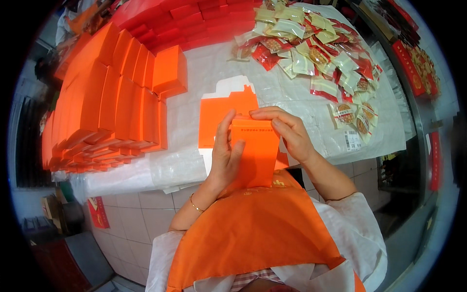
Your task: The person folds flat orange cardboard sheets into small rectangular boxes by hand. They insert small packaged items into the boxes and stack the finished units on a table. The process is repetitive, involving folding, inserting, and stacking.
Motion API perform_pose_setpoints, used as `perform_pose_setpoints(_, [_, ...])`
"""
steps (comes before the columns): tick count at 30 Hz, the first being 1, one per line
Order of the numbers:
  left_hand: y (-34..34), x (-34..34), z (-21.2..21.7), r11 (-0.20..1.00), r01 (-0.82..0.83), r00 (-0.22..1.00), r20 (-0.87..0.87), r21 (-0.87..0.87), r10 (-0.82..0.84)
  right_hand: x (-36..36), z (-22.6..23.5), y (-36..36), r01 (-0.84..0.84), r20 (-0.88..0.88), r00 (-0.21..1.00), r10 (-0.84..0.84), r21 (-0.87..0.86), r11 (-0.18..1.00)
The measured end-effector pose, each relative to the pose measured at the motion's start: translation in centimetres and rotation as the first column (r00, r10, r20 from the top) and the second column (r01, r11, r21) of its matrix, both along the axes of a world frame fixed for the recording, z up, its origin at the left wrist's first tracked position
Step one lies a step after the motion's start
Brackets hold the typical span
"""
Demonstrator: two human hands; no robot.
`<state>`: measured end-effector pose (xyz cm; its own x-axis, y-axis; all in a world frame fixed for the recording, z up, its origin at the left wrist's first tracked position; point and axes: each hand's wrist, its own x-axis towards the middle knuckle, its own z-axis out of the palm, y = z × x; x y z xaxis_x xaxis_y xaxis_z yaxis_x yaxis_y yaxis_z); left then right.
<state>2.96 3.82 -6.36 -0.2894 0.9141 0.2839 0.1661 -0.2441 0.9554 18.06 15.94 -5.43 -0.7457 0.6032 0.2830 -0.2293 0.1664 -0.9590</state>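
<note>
Orange boxes (109,97) stand stacked at the left of the white-covered desk (199,61); a flat orange carton (214,113) lies nearer the middle. The left hand (226,155) clamps the left side of a single box (258,155) before the apron (253,224); the right hand (293,134) closes on its top right corner. Packets (318,56) heap farther right.
</note>
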Motion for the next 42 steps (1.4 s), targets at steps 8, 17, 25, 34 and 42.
perform_pose_setpoints(8, [-0.1,-0.4,-1.3,0.996,0.008,0.993,-0.118,0.083,0.002,0.2,0.0,-0.6,0.079,-0.015,0.997,-0.077,0.272,0.959])
perform_pose_setpoints(17, [0.0,-0.3,-1.5,0.994,0.055,0.998,-0.039,0.093,-0.052,0.6,-0.3,-0.5,0.061,-0.026,0.998,-0.056,0.345,0.937])
perform_pose_setpoints(25, [0.1,-0.1,-1.2,0.996,-0.003,0.996,-0.093,0.086,0.011,0.2,0.2,-1.0,0.153,-0.013,0.987,-0.158,0.328,0.932])
perform_pose_setpoints(34, [-0.7,0.1,-1.4,1.0,-0.023,0.993,-0.112,0.015,0.025,0.6,-0.9,-1.7,0.177,-0.066,0.983,-0.168,0.148,0.973])
perform_pose_setpoints(42, [-3.3,-0.8,-2.1,0.851,0.272,0.962,0.095,-0.448,-0.257,1.8,-1.3,-1.2,0.219,0.065,0.967,-0.247,0.283,0.934])
